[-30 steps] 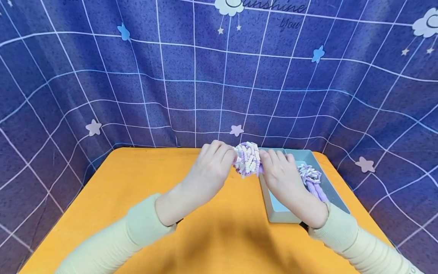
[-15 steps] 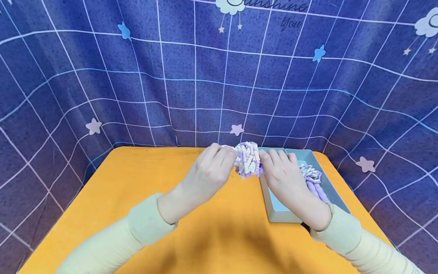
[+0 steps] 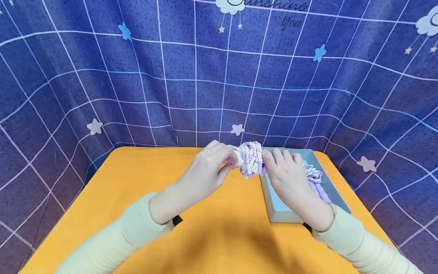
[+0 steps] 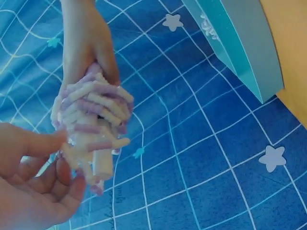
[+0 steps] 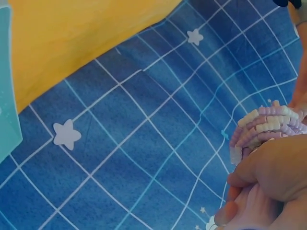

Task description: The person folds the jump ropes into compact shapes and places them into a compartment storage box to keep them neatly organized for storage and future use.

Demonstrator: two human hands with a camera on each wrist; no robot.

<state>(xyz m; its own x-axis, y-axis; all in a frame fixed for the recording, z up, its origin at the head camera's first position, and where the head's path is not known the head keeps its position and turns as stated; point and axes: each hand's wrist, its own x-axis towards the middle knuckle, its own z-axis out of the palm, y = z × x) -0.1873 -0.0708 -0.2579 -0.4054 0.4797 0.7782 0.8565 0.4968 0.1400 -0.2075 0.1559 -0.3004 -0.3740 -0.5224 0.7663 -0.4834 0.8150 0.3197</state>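
Observation:
A bundled jump rope [image 3: 251, 160] with purple and white beads is held up between both hands, above the far part of the table. My right hand [image 3: 285, 175] grips the purple end of the bundle. On the other side, my left hand [image 3: 202, 167] has thumb and fingertips pinching a beaded strand at the near end. In the left wrist view the rope [image 4: 96, 103] is wound in several turns, and a white cylinder shows among its loops. The right wrist view has the right hand [image 5: 273, 172] curled below the beaded coils; much of the bundle is hidden there.
A grey-blue tray [image 3: 284, 217] stands on the right of the orange table [image 3: 143, 175]. Inside it lies another purple and white beaded bundle [image 3: 313, 174], partly behind the right forearm. A blue curtain [image 3: 212, 99] with stars surrounds the table.
My left hand has turned and loosened from a closed grip, so its thumb now shows apart from the fingers. The bundle and right hand have shifted slightly right.

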